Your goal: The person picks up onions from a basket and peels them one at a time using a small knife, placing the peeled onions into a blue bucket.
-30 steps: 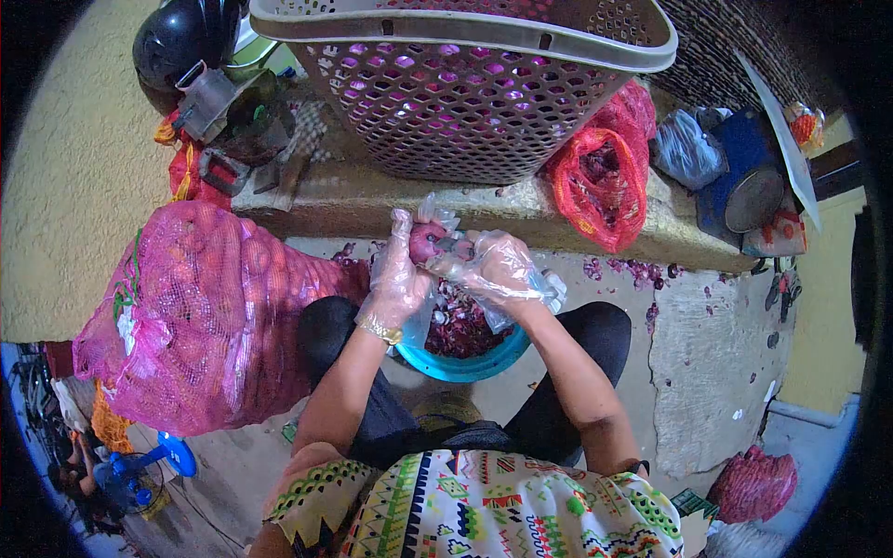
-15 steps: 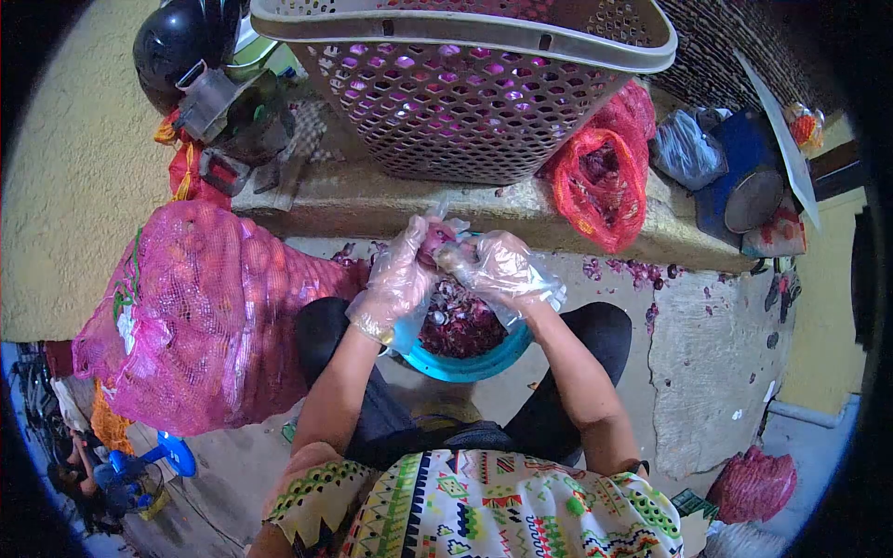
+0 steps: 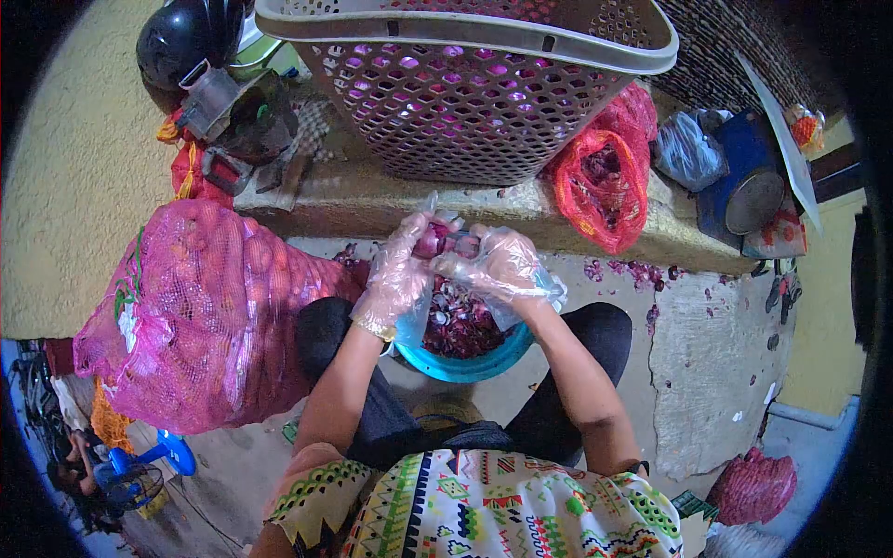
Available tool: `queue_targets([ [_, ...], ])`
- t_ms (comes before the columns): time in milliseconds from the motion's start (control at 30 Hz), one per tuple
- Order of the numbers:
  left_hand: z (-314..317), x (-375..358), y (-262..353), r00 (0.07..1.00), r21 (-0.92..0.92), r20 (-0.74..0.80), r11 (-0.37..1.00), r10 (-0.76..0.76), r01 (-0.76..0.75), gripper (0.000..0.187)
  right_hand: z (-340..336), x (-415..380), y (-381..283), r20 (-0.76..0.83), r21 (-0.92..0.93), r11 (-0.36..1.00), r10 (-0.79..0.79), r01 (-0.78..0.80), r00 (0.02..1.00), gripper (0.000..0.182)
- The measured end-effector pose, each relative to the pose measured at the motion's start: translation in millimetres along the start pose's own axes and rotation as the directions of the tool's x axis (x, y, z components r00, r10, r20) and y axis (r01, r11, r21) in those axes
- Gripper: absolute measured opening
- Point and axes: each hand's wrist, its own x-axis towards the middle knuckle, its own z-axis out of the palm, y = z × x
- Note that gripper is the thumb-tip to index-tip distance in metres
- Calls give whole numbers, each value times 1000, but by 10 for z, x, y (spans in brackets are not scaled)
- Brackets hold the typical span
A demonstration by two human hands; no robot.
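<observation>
My left hand (image 3: 398,270), in a clear plastic glove, is closed round a red onion (image 3: 431,242), purple and shiny. Facing it, my right hand (image 3: 502,268), gloved the same way, pinches a small greyish-dark piece (image 3: 463,245) against the onion's side; I cannot tell what this piece is. Both hands are over a turquoise basin (image 3: 465,369) between my knees. Dark red onion skins (image 3: 460,330) with paler scraps lie in the basin, partly hidden by the gloves.
A tall perforated basket (image 3: 465,116) with purple onions stands on the ledge ahead. A big pink mesh sack of onions (image 3: 214,316) leans at my left. An open red net bag (image 3: 600,200) sits right of the basket. Skins litter the floor (image 3: 702,372); a blue fan (image 3: 175,453) stands lower left.
The onion in my left hand has turned, showing a smoother purple side. My right fingers have shifted slightly right, and the small greyish piece between them shows more plainly.
</observation>
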Motion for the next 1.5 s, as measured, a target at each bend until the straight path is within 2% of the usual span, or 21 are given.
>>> queue_targets([
  [67, 0, 10, -10, 1000, -7, -14, 1000, -23, 23, 39, 151, 35, 184, -143, 57, 996, -57, 66, 988, 62],
  [200, 77, -12, 9, 994, 16, -107, 1000, -14, 16, 48, -13, 34, 115, -73, -10, 999, -34, 34, 997, 61],
  [233, 63, -8, 4, 994, 16, -107, 1000, -15, 16, 48, -14, 33, 145, -76, -44, 997, -68, 65, 995, 61],
  [300, 29, 4, -9, 984, 63, -170, 995, -60, 72, 60, 20, 33, 190, -78, -77, 993, -100, 94, 992, 60],
  [367, 10, 4, -25, 979, 98, -183, 989, -91, 110, 60, 74, 48, 215, -64, -131, 976, -184, 174, 981, 61],
  [433, 28, -14, -39, 972, 132, -201, 980, -123, 152, 60, 79, 36, 187, -69, -121, 977, -187, 178, 980, 63],
  [600, 213, -85, 64, 962, 55, -178, 974, -208, 220, 62, 38, 27, 110, -43, -121, 980, -166, 160, 985, 65],
  [667, 236, -74, 62, 967, 64, -184, 979, -179, 194, 62, 42, 37, 146, -4, -181, 973, -143, 140, 990, 65],
  [800, 227, -87, 69, 974, 133, -183, 978, -137, 163, 63, -12, 3, 93, 5, -116, 979, -170, 169, 986, 63],
  [900, 157, -56, 30, 968, 134, -186, 972, -167, 193, 64, 27, 5, 111, -29, -72, 972, -225, 223, 974, 62],
  [967, 98, -26, 13, 968, 129, -185, 972, -171, 196, 64, 61, 23, 132, 62, -116, 975, -186, 192, 981, 65],
  [1133, 10, 8, -29, 976, 187, -168, 967, -139, 170, 66, 80, 34, 143, 155, -212, 955, -178, 209, 972, 70],
  [1200, 74, 11, -44, 962, 134, -252, 981, -105, 142, 67, 93, 36, 155, 192, -238, 949, -163, 207, 968, 72],
  [1267, 128, -33, 42, 955, 125, -263, 977, -136, 174, 67, 163, 56, 218, 229, -334, 906, -190, 261, 955, 71],
  [1433, -61, 27, -1, 950, 109, -270, 976, -155, 191, 69, 105, 49, 188, 196, -218, 944, -206, 247, 959, 69],
  [1500, -116, 75, -42, 973, 29, -169, 986, -160, 167, 69, 64, 41, 147, 188, -172, 962, -180, 212, 966, 67],
])
